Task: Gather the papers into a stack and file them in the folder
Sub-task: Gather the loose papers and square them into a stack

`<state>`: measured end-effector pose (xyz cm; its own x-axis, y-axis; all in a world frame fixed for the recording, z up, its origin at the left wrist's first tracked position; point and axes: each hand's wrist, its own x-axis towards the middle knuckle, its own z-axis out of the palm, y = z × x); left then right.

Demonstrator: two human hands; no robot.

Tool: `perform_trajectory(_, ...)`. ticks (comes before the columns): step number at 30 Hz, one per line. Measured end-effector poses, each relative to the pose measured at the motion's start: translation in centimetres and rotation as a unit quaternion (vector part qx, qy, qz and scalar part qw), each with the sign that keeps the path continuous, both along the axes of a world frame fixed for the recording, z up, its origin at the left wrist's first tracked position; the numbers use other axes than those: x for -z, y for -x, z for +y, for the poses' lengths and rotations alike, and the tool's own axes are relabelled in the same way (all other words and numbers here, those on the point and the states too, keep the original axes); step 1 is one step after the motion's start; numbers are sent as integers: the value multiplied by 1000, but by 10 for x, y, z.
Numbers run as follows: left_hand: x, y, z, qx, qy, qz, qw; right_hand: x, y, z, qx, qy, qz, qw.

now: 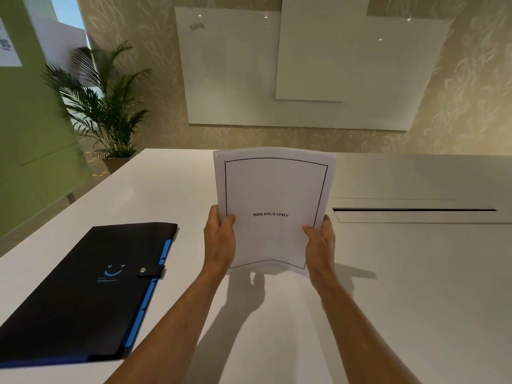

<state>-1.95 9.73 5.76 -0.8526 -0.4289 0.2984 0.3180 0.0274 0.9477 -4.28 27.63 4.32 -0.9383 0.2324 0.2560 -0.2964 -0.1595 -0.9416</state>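
I hold a stack of white papers (273,189) upright above the white table (415,286); the front sheet has a black border and the word BIBLIOGRAPHY. My left hand (219,238) grips the stack's left edge, thumb on the front. My right hand (320,242) grips its right edge the same way. The lower edge of the stack bows upward, just above the tabletop. A black folder (83,295) with blue tabs and a snap strap lies shut on the table to the left of my left arm.
A long cable slot (412,209) cuts into the table on the right. Whiteboards (304,73) hang on the wall behind the table. A potted palm (108,106) stands at the far left corner, beside a green glass panel (33,134).
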Motion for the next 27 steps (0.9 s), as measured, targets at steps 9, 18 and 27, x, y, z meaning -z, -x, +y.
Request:
perform_trajectory(9, -5, -2, 0, 2, 20, -3, 1000, 3, 4, 3, -11, -53, -18, 998)
perform_trajectory(18, -10, 1, -4, 6, 8, 6, 1000, -3, 13, 10, -10, -66, 10, 998)
perform_trajectory(27, 2, 2, -2, 12, -9, -9, 1000, 24, 9, 9, -19, -68, -8, 997)
